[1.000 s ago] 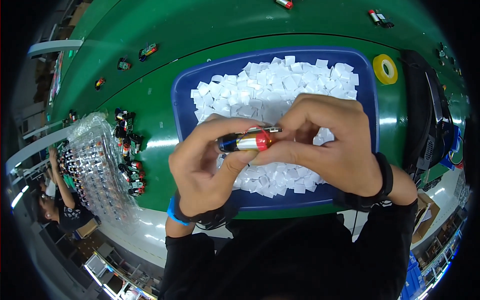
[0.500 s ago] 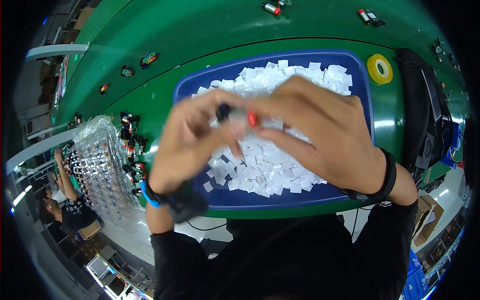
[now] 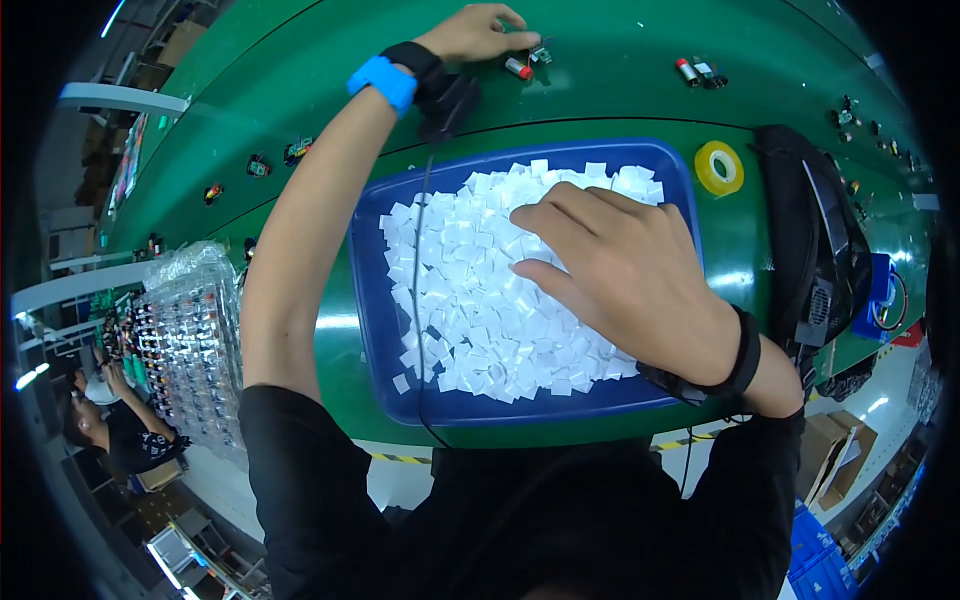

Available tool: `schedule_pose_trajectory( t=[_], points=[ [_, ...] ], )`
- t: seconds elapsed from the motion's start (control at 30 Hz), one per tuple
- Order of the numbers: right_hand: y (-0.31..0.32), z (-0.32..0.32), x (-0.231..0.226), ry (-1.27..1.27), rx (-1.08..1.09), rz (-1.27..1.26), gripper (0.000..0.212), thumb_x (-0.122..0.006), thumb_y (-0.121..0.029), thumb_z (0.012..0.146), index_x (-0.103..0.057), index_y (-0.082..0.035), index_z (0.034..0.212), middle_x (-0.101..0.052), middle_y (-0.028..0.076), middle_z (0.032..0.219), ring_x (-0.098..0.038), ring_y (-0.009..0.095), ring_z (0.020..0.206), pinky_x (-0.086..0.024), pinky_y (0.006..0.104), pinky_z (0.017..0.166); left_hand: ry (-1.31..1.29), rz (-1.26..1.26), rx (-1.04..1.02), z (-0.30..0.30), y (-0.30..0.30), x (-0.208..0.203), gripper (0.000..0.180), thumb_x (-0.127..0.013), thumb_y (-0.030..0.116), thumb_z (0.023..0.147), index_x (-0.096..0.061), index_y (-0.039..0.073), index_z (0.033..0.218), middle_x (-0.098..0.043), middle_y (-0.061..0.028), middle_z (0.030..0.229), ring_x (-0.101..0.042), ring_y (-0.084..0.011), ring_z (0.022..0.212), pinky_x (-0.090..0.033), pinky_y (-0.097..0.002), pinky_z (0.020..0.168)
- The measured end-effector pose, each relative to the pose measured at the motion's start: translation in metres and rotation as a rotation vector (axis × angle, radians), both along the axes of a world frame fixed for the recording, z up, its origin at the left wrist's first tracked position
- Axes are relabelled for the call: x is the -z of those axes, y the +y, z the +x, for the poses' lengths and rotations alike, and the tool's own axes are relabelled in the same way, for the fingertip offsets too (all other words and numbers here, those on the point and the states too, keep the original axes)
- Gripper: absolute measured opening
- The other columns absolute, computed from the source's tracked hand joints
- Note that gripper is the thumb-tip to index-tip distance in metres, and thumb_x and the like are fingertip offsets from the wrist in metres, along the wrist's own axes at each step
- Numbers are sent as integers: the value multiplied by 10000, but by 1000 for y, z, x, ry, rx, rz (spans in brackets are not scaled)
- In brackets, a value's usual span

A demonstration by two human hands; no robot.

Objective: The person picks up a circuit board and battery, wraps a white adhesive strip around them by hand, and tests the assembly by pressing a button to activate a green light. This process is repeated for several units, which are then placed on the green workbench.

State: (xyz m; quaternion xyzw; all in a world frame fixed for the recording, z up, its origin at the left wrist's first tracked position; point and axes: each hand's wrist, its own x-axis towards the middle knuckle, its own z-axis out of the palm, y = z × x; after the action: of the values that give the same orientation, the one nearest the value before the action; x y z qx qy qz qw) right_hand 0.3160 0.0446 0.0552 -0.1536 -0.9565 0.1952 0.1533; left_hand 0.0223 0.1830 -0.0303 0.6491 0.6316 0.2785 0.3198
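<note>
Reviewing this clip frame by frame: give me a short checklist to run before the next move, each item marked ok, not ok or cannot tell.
1. Left hand close to the small circuit board: ok; actual contact, cannot tell.
2. Red-ended cylinder beside that board, in view: ok.
3. Right hand free: ok, nothing visible in its grip; it is over the white squares.
4. View of the blue tray unobstructed: not ok, the right hand and a black cable cross in front of it.
5. Yellow tape roll away from both hands: ok, it lies right of the tray.
</note>
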Motion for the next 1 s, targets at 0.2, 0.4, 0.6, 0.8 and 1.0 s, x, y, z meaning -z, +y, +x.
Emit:
schedule_pose_trajectory(
  t=[0.2, 0.4, 0.6, 0.8, 1.0],
  points=[
    [15, -3, -3, 90, 30, -19, 273, -782, -189, 797, -661, -55, 1001, -645, 67, 867, -657, 232, 708, -485, 335, 565, -317, -135, 164, 10, -38, -14, 357, -708, 126, 930, -477, -23, 1157, -686, -75, 823, -676, -161, 785, -554, -306, 696],
    [36, -11, -1, 368, 243, -54, 299, -797, -186, 821, -668, -37, 1046, -677, 80, 924, -633, 184, 672, -467, 280, 555, -320, 70, 20, 55, -142, -89, 315, -717, 105, 902, -591, -32, 1155, -645, -89, 1045, -652, -131, 821, -559, -274, 696],
    [22, -12, 9, 342, 36, -156, 151, -759, -50, 829, -667, 5, 935, -640, 85, 843, -601, 178, 629, -432, 282, 496, -352, 278, -148, 93, -227, -90, 203, -751, -27, 808, -665, 37, 980, -605, -101, 1119, -622, -175, 997, -544, -248, 721],
    [4, -14, 9, 270, -10, -131, 111, -759, -5, 795, -657, -4, 840, -615, 65, 745, -591, 180, 581, -430, 281, 492, 326, 590, -274, 111, -270, -87, 227, -831, -10, 695, -705, 42, 877, -600, -127, 1103, -620, -241, 972, -516, -332, 757],
    [1, -15, 12, 286, -23, 201, 148, -767, 0, 719, -665, -25, 825, -598, 33, 722, -599, 181, 584, -427, 279, 473, -3, 277, -164, 119, -286, -94, 215, -819, 44, 759, -706, 44, 942, -560, -55, 748, -507, -140, 590, -407, -265, 547]
  ],
)
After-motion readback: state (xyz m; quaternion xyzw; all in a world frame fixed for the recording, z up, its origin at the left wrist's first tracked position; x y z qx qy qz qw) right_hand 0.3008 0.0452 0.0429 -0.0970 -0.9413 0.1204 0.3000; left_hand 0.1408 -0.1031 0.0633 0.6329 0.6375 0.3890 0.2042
